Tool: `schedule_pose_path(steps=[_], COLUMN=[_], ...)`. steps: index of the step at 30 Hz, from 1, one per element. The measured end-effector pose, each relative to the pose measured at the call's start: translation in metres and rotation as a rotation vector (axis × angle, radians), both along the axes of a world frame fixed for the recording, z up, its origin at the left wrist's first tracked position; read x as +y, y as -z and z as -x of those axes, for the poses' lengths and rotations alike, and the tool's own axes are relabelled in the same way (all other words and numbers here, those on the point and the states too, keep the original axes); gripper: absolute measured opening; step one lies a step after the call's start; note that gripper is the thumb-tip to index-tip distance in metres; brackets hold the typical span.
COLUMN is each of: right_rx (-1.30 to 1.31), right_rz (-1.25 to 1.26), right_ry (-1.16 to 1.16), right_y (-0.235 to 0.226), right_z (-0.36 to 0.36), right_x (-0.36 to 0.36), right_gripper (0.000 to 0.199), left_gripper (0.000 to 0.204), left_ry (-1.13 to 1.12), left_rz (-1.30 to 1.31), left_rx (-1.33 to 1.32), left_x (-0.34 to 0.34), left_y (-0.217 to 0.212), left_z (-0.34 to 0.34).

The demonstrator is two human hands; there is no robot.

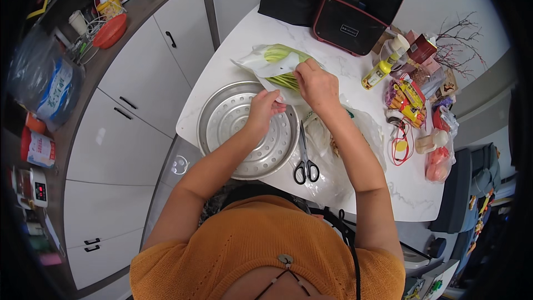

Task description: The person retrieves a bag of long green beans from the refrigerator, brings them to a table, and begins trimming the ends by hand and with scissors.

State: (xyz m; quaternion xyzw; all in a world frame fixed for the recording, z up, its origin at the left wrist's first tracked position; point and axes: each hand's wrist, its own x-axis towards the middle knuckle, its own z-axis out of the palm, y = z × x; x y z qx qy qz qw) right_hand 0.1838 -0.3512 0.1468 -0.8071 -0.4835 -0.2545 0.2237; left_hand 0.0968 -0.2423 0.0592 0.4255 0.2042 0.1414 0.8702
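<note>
A clear plastic bag (251, 62) with long green vegetable stalks (285, 80) inside lies on the white table, past a round metal steamer tray with holes (229, 125). My right hand (318, 86) is closed at the right side of this bag, thumb and fingers pinching its film. Over the tray's far right rim, my left hand (263, 112) has its fingers curled together on what looks like the bag's near edge; the exact grip is partly hidden. Black-handled scissors (306, 171) rest between the tray and another thin plastic bag (363, 128) under my right forearm.
A black and red machine (355, 14) and a black cloth bag (288, 0) stand at the back. On the right are a yellow-green bottle (378, 73), snack packs (408, 100), a red cable (401, 147) and a bag of reddish items (438, 164). White cabinets (125, 144) curve along the left.
</note>
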Motion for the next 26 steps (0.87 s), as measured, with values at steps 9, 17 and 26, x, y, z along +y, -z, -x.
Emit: schedule_pose_path(steps=[9,17,26], right_rx=[-0.166,-0.121,-0.192], right_rz=[-0.121,-0.093,-0.091], right_ry=[0.104,0.137,0.121], right_y=[-0.021,-0.008,-0.006], right_z=[-0.036,-0.02,-0.023], right_x=[0.001,-0.002,-0.002], right_gripper=[0.01,0.009,0.013], left_gripper=[0.015,0.016,0.02], left_ry=[0.045,0.126,0.028], left_rz=[-0.009,-0.023,0.433], left_rx=[0.087,0.098,0.052], left_x=[-0.003,0.002,-0.01], left_y=[0.012,0.004,-0.031], left_z=[0.007,0.007,0.043])
